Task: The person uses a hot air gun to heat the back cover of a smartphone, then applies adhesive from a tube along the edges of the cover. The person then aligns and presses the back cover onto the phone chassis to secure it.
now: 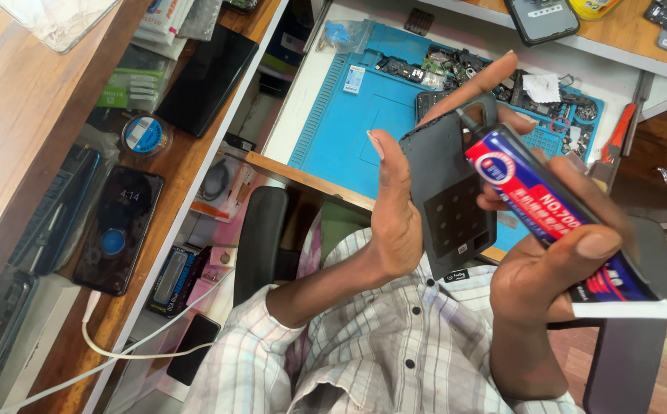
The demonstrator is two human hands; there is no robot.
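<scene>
Left hand (395,222): clasps the phone back cover (448,192).
Right hand (548,268): squeezes the glue tube (548,215), nozzle on cover.
Risk: overpressure could smear glue.

The phone back cover (450,195) looks like matt dark plastic. The glue tube (556,218) is glossy, printed and smooth. On the desk (306,107) lies a matt blue rubbery mat (341,130); its near edge is bare wood.

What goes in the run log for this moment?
left hand: holds dark phone back cover | right hand: squeezes glue tube, nozzle at cover edge | blue mat behind
</scene>
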